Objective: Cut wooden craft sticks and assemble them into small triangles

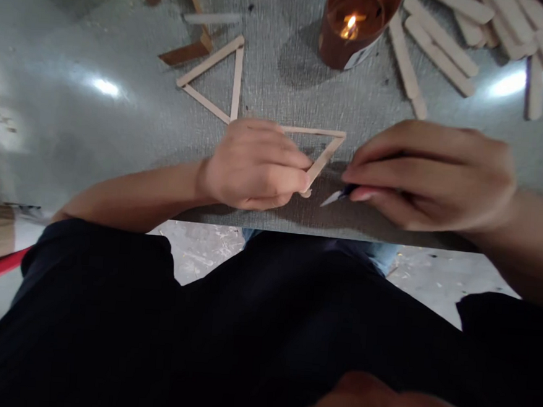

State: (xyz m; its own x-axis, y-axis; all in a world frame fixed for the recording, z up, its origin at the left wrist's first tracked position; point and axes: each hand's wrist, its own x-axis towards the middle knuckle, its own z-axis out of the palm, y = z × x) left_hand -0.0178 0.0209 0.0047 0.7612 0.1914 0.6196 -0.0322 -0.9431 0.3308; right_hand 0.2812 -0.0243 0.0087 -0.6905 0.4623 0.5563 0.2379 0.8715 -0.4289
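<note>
1. My left hand [260, 165] pinches a stick frame [325, 158] over the desk [118, 131].
2. My right hand [429, 177] pinches a small blade [331, 199] just beside it.
3. I see a stick triangle [237, 80] lying beyond.

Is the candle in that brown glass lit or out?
Lit: a small bright flame shows inside the brown glass, with an orange glow around it.

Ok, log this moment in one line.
left hand: grips stick frame | right hand: holds knife, tip off frame | triangle: beyond left hand | candle: lit | sticks: scattered right of candle
</note>
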